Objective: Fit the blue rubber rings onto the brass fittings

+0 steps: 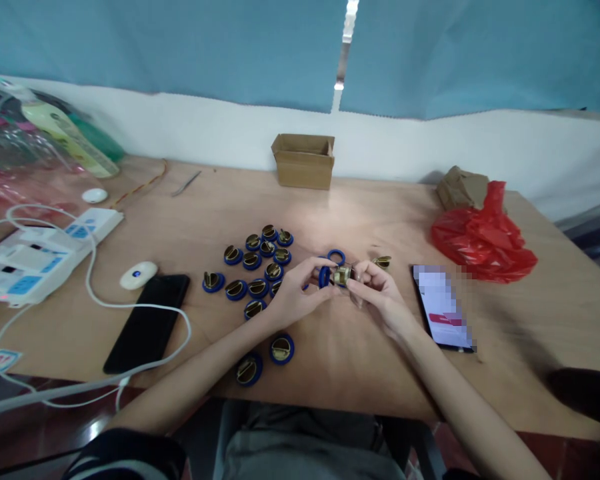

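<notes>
My left hand [296,291] pinches a blue ring [324,277] over the middle of the table, holding it upright on its edge. Just to its right, my right hand [380,291] has its fingertips closed on a brass-coloured metal piece [342,275]. The ring and the metal piece are very close; whether they touch I cannot tell. Behind the hands another blue ring [337,253] lies flat. A loose brass-coloured piece [383,262] rests beyond my right fingers. Several brass-coloured pieces with blue rings around them [236,289] are spread to the left, a few partly hidden by my left hand.
A small cardboard box [305,172] stands at the back. On the right are a lit phone [443,307] and a red plastic bag [483,240]. To the left lie a dark phone [147,325], a white cable, a power strip [55,250] and bottles [65,130].
</notes>
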### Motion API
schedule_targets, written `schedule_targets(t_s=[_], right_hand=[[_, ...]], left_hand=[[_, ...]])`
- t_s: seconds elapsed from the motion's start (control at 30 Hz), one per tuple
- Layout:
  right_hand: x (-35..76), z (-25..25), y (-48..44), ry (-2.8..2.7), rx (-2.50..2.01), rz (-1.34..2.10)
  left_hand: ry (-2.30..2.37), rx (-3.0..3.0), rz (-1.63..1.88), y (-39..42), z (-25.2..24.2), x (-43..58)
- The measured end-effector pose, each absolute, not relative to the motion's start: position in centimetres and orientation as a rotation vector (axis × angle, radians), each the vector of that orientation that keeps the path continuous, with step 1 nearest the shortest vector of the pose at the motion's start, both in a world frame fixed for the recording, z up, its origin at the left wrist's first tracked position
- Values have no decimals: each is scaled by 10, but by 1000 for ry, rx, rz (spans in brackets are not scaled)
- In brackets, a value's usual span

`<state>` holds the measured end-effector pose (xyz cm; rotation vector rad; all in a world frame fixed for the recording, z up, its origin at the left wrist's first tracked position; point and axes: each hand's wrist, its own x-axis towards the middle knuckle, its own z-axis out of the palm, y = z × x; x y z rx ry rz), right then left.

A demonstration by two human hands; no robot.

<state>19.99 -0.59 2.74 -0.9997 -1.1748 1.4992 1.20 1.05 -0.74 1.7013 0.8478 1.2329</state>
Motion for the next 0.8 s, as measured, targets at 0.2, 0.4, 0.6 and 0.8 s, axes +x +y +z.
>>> schedule_targets(t_s=[0.2, 0.4, 0.6, 0.8], right_hand=[[195, 28, -7, -1364, -1026, 1350], [196, 29, -7, -1466, -1035, 1328], [199, 27, -6, -1490, -1072, 1391], [199, 23, -5, -1542, -1061, 1386]], left_hand=[[838, 1912, 1117, 9, -5, 10], [825, 2042, 1176, 11, -9, 10], [814, 2171, 1325, 12, -17, 10], [795, 2272, 1369, 13, -20, 9]])
